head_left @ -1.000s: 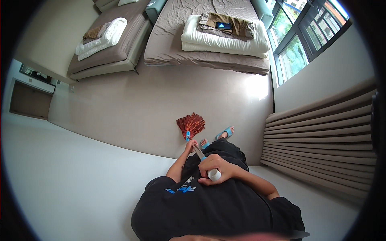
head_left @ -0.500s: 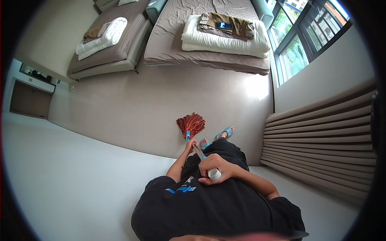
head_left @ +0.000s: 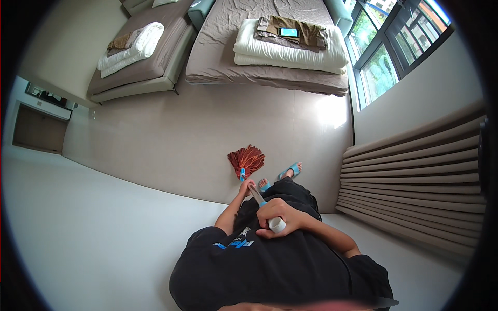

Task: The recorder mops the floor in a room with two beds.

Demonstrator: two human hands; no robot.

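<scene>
I hold a mop with a metal handle (head_left: 256,195) and an orange-red string head (head_left: 247,159) that rests on the beige floor just ahead of my feet. My right hand (head_left: 277,216) is closed around the white top end of the handle, near my chest. My left hand (head_left: 246,186) grips the handle lower down, close to the blue collar above the mop head. My feet wear blue sandals (head_left: 288,170).
Two beds stand at the far side: a large one (head_left: 270,78) with a folded white duvet, brown cloth and a phone, and a smaller one (head_left: 150,67) with rolled white towels. A window (head_left: 386,57) is at right. A ribbed beige panel (head_left: 415,176) runs along the right wall.
</scene>
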